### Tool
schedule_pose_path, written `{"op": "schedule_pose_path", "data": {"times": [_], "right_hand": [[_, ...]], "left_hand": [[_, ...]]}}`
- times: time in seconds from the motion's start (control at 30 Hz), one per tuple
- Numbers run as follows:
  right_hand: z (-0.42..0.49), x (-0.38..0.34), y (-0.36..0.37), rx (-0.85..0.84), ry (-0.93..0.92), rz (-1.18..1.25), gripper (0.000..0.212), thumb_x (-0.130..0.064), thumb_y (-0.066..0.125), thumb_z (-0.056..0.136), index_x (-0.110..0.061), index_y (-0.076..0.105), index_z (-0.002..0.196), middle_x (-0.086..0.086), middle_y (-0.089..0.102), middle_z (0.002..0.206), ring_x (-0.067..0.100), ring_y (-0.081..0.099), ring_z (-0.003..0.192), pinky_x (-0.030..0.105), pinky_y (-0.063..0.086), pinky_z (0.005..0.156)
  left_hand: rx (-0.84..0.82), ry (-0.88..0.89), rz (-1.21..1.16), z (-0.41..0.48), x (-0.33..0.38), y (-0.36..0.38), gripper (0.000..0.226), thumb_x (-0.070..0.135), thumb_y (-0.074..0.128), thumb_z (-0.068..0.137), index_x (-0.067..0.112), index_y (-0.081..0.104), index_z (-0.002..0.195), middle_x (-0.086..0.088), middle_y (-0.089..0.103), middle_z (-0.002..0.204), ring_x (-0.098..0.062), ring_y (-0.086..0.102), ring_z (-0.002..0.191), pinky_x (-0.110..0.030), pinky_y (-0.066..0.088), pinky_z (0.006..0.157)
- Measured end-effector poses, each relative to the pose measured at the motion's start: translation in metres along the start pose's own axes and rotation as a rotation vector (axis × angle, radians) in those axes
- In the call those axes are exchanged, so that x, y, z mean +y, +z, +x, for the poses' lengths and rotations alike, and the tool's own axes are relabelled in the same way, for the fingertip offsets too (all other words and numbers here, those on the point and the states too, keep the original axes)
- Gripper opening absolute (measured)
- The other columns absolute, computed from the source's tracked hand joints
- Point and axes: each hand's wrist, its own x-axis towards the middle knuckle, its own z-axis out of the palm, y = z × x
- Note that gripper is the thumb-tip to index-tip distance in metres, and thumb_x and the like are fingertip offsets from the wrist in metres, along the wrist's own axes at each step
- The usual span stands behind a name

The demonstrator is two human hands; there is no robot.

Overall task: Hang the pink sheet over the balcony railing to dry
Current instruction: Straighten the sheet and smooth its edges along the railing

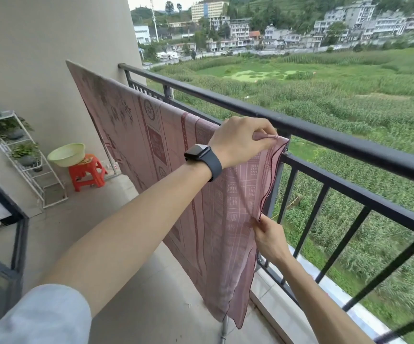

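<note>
The fingers (263,135) of the left hand (240,141) are curled tight on the top corner of the pink sheet (151,135), holding it up at rail height. The right hand (271,240) pinches the hemmed side edge lower down, probably to pull that end flat and square. The sheet hangs in a long drape along the balcony railing (337,142), though whether it lies over the railing itself or a bar just inside is hard to tell.

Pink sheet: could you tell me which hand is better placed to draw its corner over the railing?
Probably left: the left hand grips the pink sheet at its top corner by the railing; the right hand pinches lower.
</note>
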Motion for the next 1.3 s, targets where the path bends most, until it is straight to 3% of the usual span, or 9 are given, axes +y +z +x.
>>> {"op": "schedule_pose_path", "data": {"times": [0.1,0.2,0.4,0.53,0.77,0.9,1.03,1.17,1.3], "right_hand": [[-0.004,0.005,0.002,0.026,0.013,0.040,0.018,-0.025,0.055,0.102,-0.022,0.070,0.092,-0.001,0.075,0.083,0.023,0.067,0.078,0.034,0.054,0.071],[-0.012,0.008,0.000,0.102,0.006,0.112,0.019,-0.030,0.060,0.099,-0.033,0.069,0.083,-0.008,0.074,0.081,0.010,0.067,0.075,0.020,0.050,0.067],[-0.019,0.005,-0.009,0.198,0.013,0.081,0.030,-0.033,0.068,0.094,-0.027,0.058,0.066,-0.011,0.065,0.061,0.004,0.058,0.056,0.015,0.041,0.052],[-0.017,-0.002,-0.013,0.193,0.070,0.084,0.012,-0.030,0.070,0.093,-0.032,0.068,0.081,-0.022,0.073,0.078,-0.008,0.067,0.078,0.009,0.047,0.068],[-0.035,-0.009,0.005,0.368,0.147,0.040,0.004,-0.030,0.073,0.090,-0.026,0.074,0.091,-0.015,0.075,0.083,0.001,0.070,0.080,0.021,0.055,0.078],[-0.045,-0.020,0.028,0.549,0.231,-0.013,0.017,-0.034,0.071,0.092,-0.022,0.070,0.104,-0.013,0.072,0.093,0.002,0.068,0.085,0.022,0.054,0.075],[-0.063,-0.041,0.081,0.837,0.299,-0.116,0.014,-0.036,0.070,0.091,-0.030,0.060,0.098,-0.007,0.065,0.092,0.002,0.061,0.076,0.022,0.051,0.067],[-0.071,-0.075,0.157,0.698,0.270,-0.190,0.012,-0.028,0.069,0.092,-0.036,0.060,0.091,-0.013,0.067,0.088,0.001,0.063,0.077,0.023,0.051,0.067],[-0.048,-0.113,0.227,0.465,0.212,-0.342,0.009,-0.022,0.070,0.091,-0.025,0.071,0.100,-0.011,0.070,0.096,0.014,0.065,0.088,0.034,0.053,0.080]], "left_hand": [[0.090,0.066,0.112,-0.011,-0.006,0.008,0.020,0.045,0.064,0.091,0.029,0.074,0.096,0.014,0.063,0.072,-0.014,0.060,0.079,-0.039,0.046,0.094],[0.145,0.105,0.144,-0.017,-0.013,0.012,0.024,0.047,0.063,0.092,0.026,0.074,0.094,0.015,0.054,0.063,-0.012,0.051,0.067,-0.036,0.042,0.097],[0.142,0.033,0.039,-0.001,-0.006,0.006,0.036,0.064,0.061,0.084,0.033,0.075,0.096,0.011,0.074,0.080,-0.010,0.068,0.079,-0.031,0.055,0.070],[0.101,0.026,0.118,0.009,-0.011,0.004,0.040,0.069,0.054,0.086,0.035,0.072,0.096,0.013,0.072,0.080,-0.010,0.067,0.077,-0.026,0.050,0.062],[0.110,0.335,0.124,-0.006,-0.052,0.003,0.034,0.056,0.055,0.090,0.032,0.066,0.112,0.017,0.054,0.079,-0.010,0.053,0.083,-0.040,0.042,0.094],[0.042,0.405,0.002,-0.003,-0.086,-0.013,0.040,0.055,0.049,0.094,0.032,0.061,0.126,0.008,0.069,0.105,-0.017,0.061,0.101,-0.040,0.042,0.099],[0.162,0.507,-0.054,-0.021,-0.127,-0.021,0.042,0.042,0.051,0.095,0.030,0.057,0.134,0.004,0.058,0.135,-0.020,0.050,0.126,-0.040,0.035,0.110],[0.127,0.353,-0.138,-0.094,-0.212,-0.011,0.039,0.028,0.059,0.090,0.023,0.063,0.128,-0.003,0.056,0.135,-0.024,0.052,0.123,-0.041,0.039,0.105],[-0.267,0.057,-0.062,-0.173,-0.325,-0.002,0.045,0.025,0.059,0.087,0.028,0.060,0.131,0.001,0.059,0.135,-0.025,0.052,0.123,-0.041,0.042,0.102]]}}
